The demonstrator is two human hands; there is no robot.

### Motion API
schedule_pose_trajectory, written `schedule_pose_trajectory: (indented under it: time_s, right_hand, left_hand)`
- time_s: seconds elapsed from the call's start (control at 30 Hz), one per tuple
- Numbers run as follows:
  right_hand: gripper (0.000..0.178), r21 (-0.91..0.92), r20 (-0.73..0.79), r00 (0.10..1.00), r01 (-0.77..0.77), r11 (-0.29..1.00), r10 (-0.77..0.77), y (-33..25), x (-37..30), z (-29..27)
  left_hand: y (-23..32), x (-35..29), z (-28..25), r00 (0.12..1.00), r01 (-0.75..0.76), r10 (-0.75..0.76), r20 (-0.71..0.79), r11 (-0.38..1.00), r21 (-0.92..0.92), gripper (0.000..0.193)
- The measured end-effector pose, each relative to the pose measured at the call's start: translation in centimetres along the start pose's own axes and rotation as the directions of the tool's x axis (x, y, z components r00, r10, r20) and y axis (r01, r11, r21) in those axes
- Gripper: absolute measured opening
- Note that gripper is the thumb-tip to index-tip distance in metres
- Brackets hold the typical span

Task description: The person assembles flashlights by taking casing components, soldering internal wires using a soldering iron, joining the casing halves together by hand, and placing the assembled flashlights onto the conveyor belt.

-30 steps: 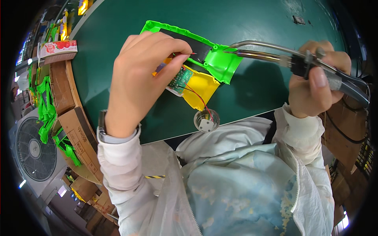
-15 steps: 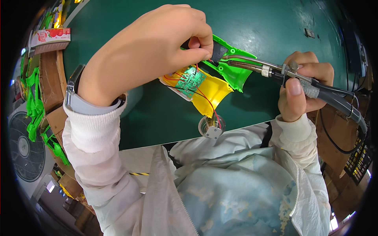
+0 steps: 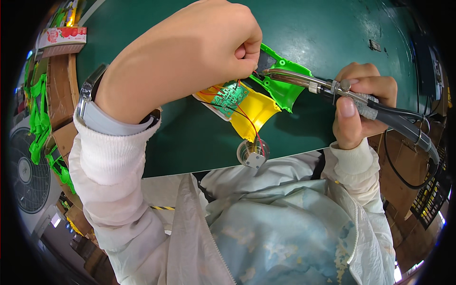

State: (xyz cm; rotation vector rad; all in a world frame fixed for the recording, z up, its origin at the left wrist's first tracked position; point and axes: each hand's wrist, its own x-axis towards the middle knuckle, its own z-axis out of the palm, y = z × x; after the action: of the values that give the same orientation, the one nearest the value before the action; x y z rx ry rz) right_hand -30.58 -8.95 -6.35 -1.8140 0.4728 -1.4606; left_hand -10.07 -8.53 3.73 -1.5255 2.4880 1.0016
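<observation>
Clearly, bare tabletop (image 3: 308,130) separates yellow shell (image 3: 255,115) and right hand (image 3: 352,123).

Worn on the person's head, the left fisheye camera looks steeply down from above the near edge of a flat, dark green work table (image 3: 190,148), facing across it. It sits near enough that the bare left hand (image 3: 228,40) and bare right hand (image 3: 363,102) look large over the table. The view spreads past the table's left and right sides.
</observation>
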Motion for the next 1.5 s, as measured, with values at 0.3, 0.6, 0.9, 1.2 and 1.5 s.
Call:
schedule_pose_trajectory:
  time_s: [0.3, 0.6, 0.9, 1.2, 1.5]
  right_hand:
    - [0.029, 0.045, -0.001, 1.0, 0.018, 0.999, -0.018, 0.1, 0.0, -0.2]
    - [0.028, 0.027, 0.011, 1.0, 0.007, 1.0, -0.007, 0.2, 0.1, -0.2]
    - [0.027, 0.027, 0.039, 0.999, -0.004, 1.0, 0.003, 0.3, 0.0, -0.1]
    - [0.027, 0.029, 0.069, 0.998, 0.01, 1.0, -0.012, 0.2, 0.1, -0.1]
    - [0.026, 0.006, 0.09, 0.995, 0.032, 0.999, -0.033, 0.2, 0.1, -0.2]
  left_hand:
    - [-2.2, 0.6, 2.9, 0.972, -0.113, 0.076, -0.221, 0.98, -0.161, 0.014]
    - [-1.1, 0.9, 2.4, 0.987, 0.028, -0.048, -0.151, 0.991, -0.131, 0.015]
    - [-1.0, 0.9, 2.5, 0.98, 0.059, -0.074, -0.185, 0.995, -0.086, 0.015]
    - [-0.9, 0.8, 2.6, 0.976, 0.069, -0.085, -0.201, 0.994, -0.081, 0.014]
    - [-0.8, 1.0, 2.4, 0.977, 0.065, -0.074, -0.201, 0.997, -0.051, 0.013]
